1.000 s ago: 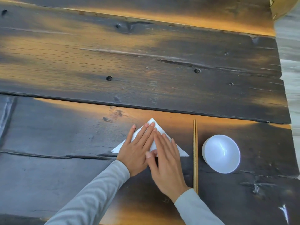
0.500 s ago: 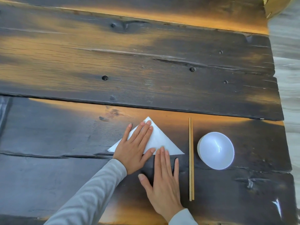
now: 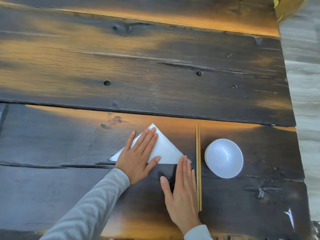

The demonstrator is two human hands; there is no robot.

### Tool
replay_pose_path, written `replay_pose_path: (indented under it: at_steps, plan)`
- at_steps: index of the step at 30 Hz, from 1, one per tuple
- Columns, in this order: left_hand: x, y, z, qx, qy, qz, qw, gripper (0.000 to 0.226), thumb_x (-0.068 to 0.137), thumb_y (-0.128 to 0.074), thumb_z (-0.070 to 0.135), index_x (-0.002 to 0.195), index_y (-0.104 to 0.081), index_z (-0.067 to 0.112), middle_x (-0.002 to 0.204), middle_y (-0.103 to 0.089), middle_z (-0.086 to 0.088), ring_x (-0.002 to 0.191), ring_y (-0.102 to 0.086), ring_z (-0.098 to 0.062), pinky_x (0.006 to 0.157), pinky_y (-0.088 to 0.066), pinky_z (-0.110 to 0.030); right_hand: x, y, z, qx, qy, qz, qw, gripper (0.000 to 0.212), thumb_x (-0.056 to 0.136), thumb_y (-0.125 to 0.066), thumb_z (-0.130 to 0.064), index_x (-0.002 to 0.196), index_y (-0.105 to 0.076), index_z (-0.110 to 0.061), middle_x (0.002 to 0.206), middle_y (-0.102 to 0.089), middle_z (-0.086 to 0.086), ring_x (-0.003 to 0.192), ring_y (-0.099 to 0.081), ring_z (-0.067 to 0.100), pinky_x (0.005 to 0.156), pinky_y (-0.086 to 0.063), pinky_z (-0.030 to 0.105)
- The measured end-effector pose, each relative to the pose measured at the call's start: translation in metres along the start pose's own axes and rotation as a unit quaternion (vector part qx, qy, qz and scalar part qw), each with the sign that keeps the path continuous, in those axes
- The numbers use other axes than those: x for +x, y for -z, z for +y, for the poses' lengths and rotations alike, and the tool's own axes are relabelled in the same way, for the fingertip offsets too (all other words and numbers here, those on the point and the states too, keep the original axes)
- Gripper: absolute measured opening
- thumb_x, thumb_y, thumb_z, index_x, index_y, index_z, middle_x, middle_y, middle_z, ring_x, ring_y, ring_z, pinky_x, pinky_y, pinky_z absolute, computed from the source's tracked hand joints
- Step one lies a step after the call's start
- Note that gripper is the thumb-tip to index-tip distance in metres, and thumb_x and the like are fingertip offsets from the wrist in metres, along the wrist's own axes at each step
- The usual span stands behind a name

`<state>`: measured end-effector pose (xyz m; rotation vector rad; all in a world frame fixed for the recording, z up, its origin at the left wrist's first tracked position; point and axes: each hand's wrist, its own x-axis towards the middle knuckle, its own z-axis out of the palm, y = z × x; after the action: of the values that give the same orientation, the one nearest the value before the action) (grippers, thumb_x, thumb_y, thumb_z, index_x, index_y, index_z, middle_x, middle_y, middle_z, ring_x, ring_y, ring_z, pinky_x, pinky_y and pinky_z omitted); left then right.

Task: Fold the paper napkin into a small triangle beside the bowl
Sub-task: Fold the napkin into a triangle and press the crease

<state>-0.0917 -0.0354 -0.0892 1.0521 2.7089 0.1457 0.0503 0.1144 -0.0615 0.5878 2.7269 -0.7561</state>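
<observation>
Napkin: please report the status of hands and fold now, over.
Left hand flat, pressing napkin. Right hand flat, fingertips on its right corner. Napkin a flat triangle. Chopsticks lie between it and bowl.

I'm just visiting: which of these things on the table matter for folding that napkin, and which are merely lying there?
In the job:
white paper napkin, folded to a triangle
left hand pressed flat on it
right hand, fingers touching its right corner
round white bowl, the landmark

Lying about:
pair of wooden chopsticks between napkin and bowl
dark plank table underneath
</observation>
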Motion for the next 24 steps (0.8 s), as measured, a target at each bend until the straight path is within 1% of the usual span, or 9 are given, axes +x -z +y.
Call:
replay_pose_path:
  at_steps: [2, 5, 11, 13, 15, 17, 19, 21, 24]
  plan:
    - [0.0, 0.0, 0.0, 0.001, 0.0, -0.002, 1.0, 0.072, 0.102, -0.023, 0.055, 0.158, -0.012, 0.011, 0.167, -0.009, -0.007, 0.154, -0.006, -0.021, 0.121, -0.016, -0.056, -0.001, 0.002, -0.001, 0.015, -0.01, 0.007, 1.0, 0.077, 0.094, -0.011, -0.076, 0.15, 0.028, -0.04, 0.16, 0.025, -0.023, 0.147, 0.024, -0.002, 0.117, 0.013, 0.021]
    - [0.0, 0.001, 0.0, -0.001, 0.001, 0.0, 1.0, 0.071, 0.102, -0.024, 0.054, 0.157, -0.014, 0.011, 0.167, -0.01, -0.007, 0.154, -0.008, -0.021, 0.12, -0.017, -0.056, 0.0, 0.002, -0.004, 0.03, -0.022, 0.019, 0.999, 0.075, 0.094, -0.014, -0.074, 0.148, 0.029, -0.044, 0.157, 0.029, -0.028, 0.144, 0.027, -0.006, 0.115, 0.014, 0.019]
    - [0.0, 0.002, 0.001, -0.006, 0.004, -0.003, 1.0, 0.071, 0.102, -0.024, 0.055, 0.158, -0.014, 0.011, 0.167, -0.01, -0.006, 0.154, -0.008, -0.02, 0.12, -0.018, -0.056, 0.002, 0.002, -0.015, 0.109, -0.058, 0.045, 0.991, 0.074, 0.1, -0.029, -0.061, 0.149, 0.022, -0.039, 0.158, 0.02, -0.027, 0.142, 0.024, -0.011, 0.12, 0.006, 0.025]
    - [0.001, 0.003, 0.001, -0.005, 0.003, -0.006, 1.0, 0.071, 0.102, -0.023, 0.055, 0.158, -0.013, 0.011, 0.167, -0.01, -0.007, 0.154, -0.008, -0.021, 0.12, -0.018, -0.056, 0.003, 0.002, -0.016, 0.114, -0.061, 0.041, 0.991, 0.075, 0.098, -0.028, -0.062, 0.149, 0.022, -0.04, 0.159, 0.021, -0.025, 0.142, 0.024, -0.01, 0.122, 0.004, 0.027]
    - [0.0, 0.003, 0.001, -0.003, 0.003, -0.006, 1.0, 0.071, 0.102, -0.023, 0.055, 0.158, -0.013, 0.011, 0.167, -0.01, -0.007, 0.154, -0.008, -0.021, 0.12, -0.018, -0.056, 0.002, 0.004, -0.018, 0.116, -0.066, 0.043, 0.99, 0.075, 0.098, -0.027, -0.067, 0.148, 0.024, -0.044, 0.158, 0.022, -0.027, 0.142, 0.025, -0.01, 0.122, 0.002, 0.029]
    - [0.0, 0.003, 0.001, -0.002, 0.004, -0.003, 1.0, 0.071, 0.102, -0.024, 0.054, 0.157, -0.015, 0.01, 0.167, -0.011, -0.007, 0.153, -0.008, -0.021, 0.12, -0.018, -0.056, 0.0, 0.007, -0.023, 0.106, -0.039, 0.054, 0.992, 0.076, 0.098, -0.03, -0.065, 0.15, 0.021, -0.046, 0.159, 0.021, -0.027, 0.145, 0.023, -0.007, 0.121, 0.002, 0.031]
    - [0.0, 0.004, 0.002, -0.002, 0.006, 0.002, 1.0, 0.071, 0.102, -0.025, 0.053, 0.157, -0.018, 0.009, 0.166, -0.012, -0.007, 0.153, -0.01, -0.02, 0.12, -0.019, -0.056, -0.002, 0.005, -0.029, 0.08, 0.036, 0.063, 0.994, 0.075, 0.101, -0.034, -0.059, 0.156, 0.013, -0.038, 0.163, 0.01, -0.02, 0.15, 0.013, 0.0, 0.123, 0.002, 0.033]
    - [0.0, 0.005, 0.002, 0.003, 0.003, -0.001, 1.0, 0.07, 0.101, -0.024, 0.052, 0.156, -0.02, 0.009, 0.166, -0.013, -0.008, 0.153, -0.012, -0.022, 0.12, -0.02, -0.056, 0.001, 0.001, -0.036, 0.078, 0.098, 0.048, 0.991, 0.072, 0.104, -0.034, -0.055, 0.158, 0.005, -0.029, 0.167, -0.001, -0.011, 0.153, 0.002, 0.008, 0.124, 0.003, 0.033]
    - [0.0, 0.007, 0.002, 0.018, -0.001, -0.022, 1.0, 0.071, 0.1, -0.02, 0.052, 0.156, -0.019, 0.008, 0.165, -0.012, -0.01, 0.152, -0.012, -0.025, 0.118, -0.023, -0.057, 0.016, -0.002, -0.046, 0.078, 0.122, 0.019, 0.989, 0.071, 0.105, -0.029, -0.057, 0.158, 0.007, -0.026, 0.167, 0.002, -0.008, 0.154, 0.004, 0.011, 0.123, 0.007, 0.031]
